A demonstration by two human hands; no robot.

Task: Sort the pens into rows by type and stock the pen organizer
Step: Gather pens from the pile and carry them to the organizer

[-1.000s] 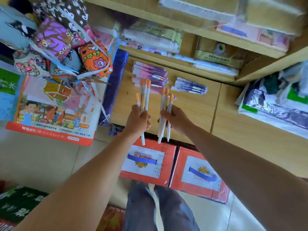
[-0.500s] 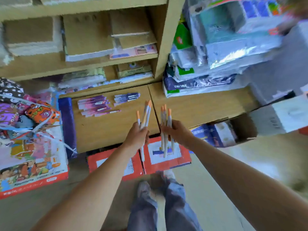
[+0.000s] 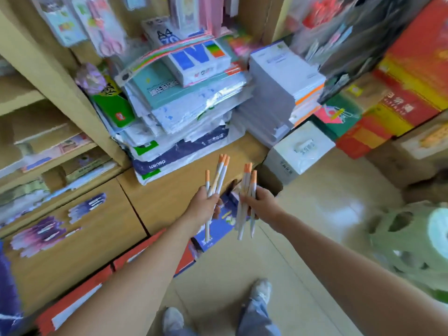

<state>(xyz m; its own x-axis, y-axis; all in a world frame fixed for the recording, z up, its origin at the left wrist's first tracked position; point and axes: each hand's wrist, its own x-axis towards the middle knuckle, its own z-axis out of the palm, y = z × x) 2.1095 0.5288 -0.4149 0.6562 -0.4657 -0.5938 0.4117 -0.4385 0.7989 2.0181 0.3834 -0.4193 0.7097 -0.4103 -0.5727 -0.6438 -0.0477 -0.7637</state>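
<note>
My left hand (image 3: 203, 205) grips a small bunch of white pens with orange caps (image 3: 219, 172), caps pointing up and away. Close beside it, my right hand (image 3: 260, 205) holds a second bunch of the same orange-capped pens (image 3: 249, 180). Both hands hover over the front edge of a low wooden shelf (image 3: 169, 190). Two groups of purple pens (image 3: 87, 205) lie in rows on the shelf at the left; the nearer group (image 3: 40, 235) is blurred. No pen organizer can be made out.
Stacked paper packs and notebooks (image 3: 184, 105) crowd the shelf behind my hands. Red boxes (image 3: 135, 257) and a blue box (image 3: 218, 223) sit on the floor under the shelf. A white carton (image 3: 298, 151) stands right, a green rounded object (image 3: 409, 241) far right.
The view has swung right and upward: the purple pens slid to the left, and the paper stacks and cartons came into view. Both hands keep their pen bunches.
</note>
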